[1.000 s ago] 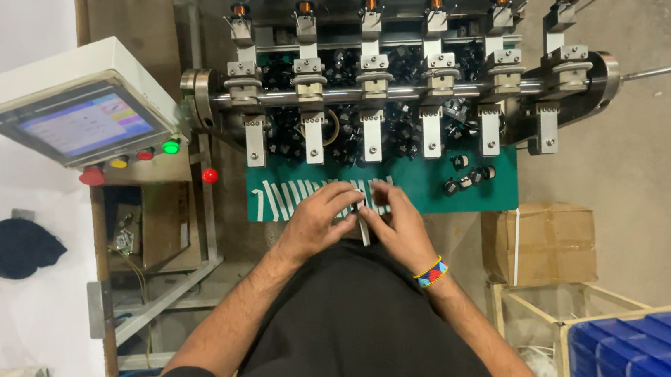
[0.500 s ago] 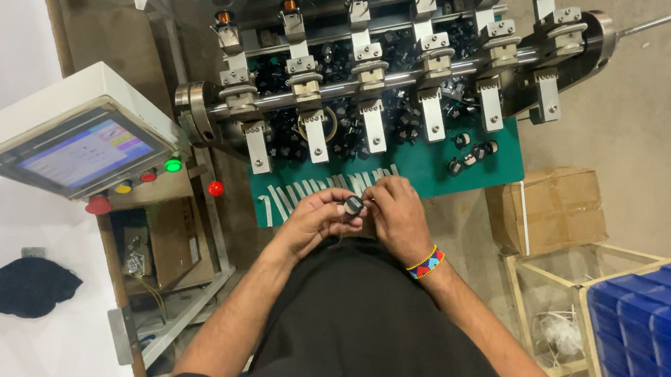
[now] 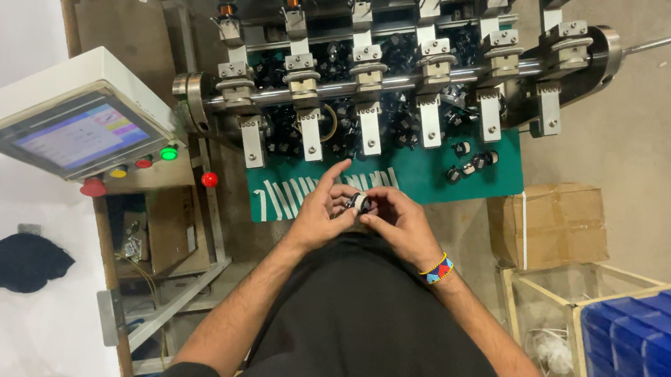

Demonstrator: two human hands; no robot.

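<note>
Bobbin (image 3: pixel 360 203) (small, dark) pinched between left hand (image 3: pixel 318 214) and right hand (image 3: pixel 398 223); inspection underway, next calls for seating above.

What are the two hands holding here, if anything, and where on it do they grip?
A small round black-and-white part, pinched between the fingertips of the left hand and right hand, one at each side, above the green tray. The exact contact points are too small to tell.

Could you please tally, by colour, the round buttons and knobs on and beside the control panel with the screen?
Green button: 1
Yellow button: 1
Red buttons and knobs: 3
Total: 5
</note>
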